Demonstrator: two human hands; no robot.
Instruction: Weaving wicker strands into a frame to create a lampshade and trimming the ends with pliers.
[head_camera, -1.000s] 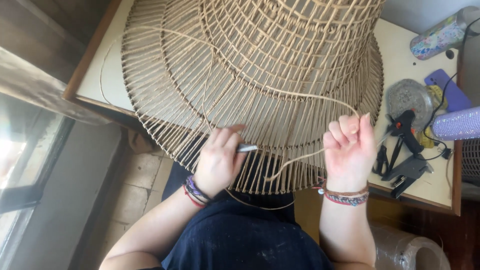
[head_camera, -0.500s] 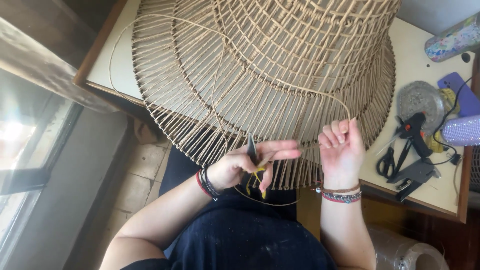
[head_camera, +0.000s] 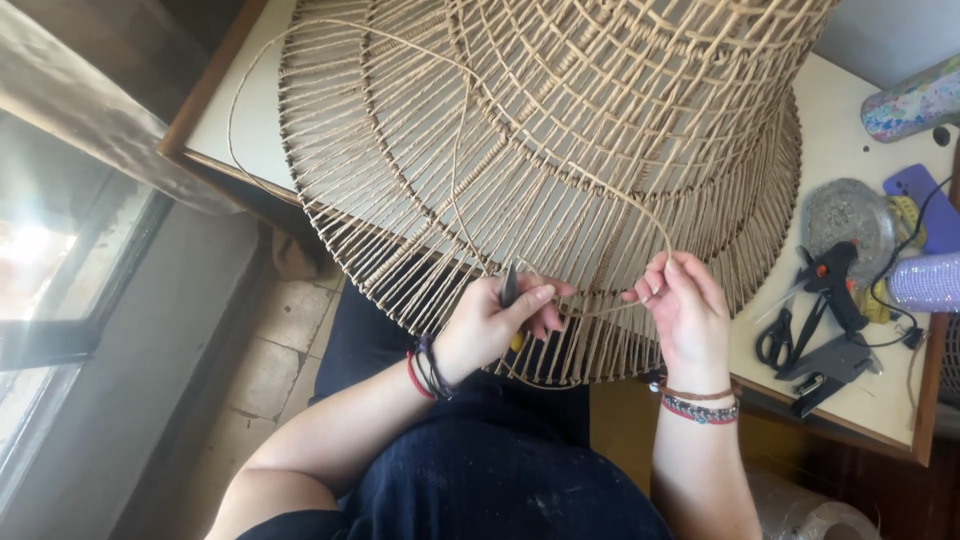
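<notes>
The left hand (head_camera: 492, 325) grips a dark tool (head_camera: 509, 285), mostly hidden. The right hand (head_camera: 685, 310) pinches a cane strand (head_camera: 455, 150) at the woven frame (head_camera: 560, 150), whose top is cut off.

Left hand (head_camera: 495, 325) curled, right hand (head_camera: 685, 310) fingers (head_camera: 655, 285) seemingly pinched

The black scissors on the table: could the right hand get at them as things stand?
Probably yes. The scissors lie uncovered near the table edge, just right of the right hand, with nothing between. But that hand is pinching the loose cane strand at the woven frame rim, so it would need to let go first.
</notes>
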